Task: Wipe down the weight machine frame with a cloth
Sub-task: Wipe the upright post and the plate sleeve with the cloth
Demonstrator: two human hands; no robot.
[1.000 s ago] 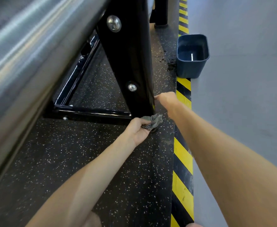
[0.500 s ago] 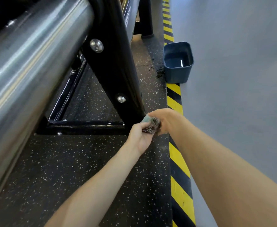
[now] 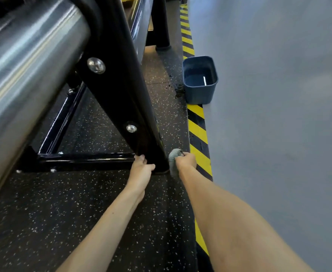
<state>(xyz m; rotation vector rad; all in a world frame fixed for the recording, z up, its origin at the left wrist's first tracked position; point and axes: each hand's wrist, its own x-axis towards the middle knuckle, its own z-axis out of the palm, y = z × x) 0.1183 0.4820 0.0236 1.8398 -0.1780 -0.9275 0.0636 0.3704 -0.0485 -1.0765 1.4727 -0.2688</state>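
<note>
A black weight machine frame [image 3: 122, 91] slants down to the speckled rubber floor, with two silver bolts on its face and a low crossbar [image 3: 82, 159] running left. My right hand [image 3: 186, 160] grips a bunched grey cloth [image 3: 174, 157] and holds it against the right side of the post's foot. My left hand [image 3: 141, 166] rests against the foot's left side where the crossbar meets it, with its fingers curled at the edge and nothing in it.
A thick shiny steel roller [image 3: 24, 65] fills the upper left. A dark blue tub [image 3: 200, 80] with water stands by the yellow-and-black striped floor edge [image 3: 198, 134]. Grey smooth floor lies to the right. Another black post [image 3: 161, 22] stands farther back.
The cloth passed from my left hand to my right hand. My right hand now holds it at the right of the post's foot, and my left hand moved to the post's left edge.
</note>
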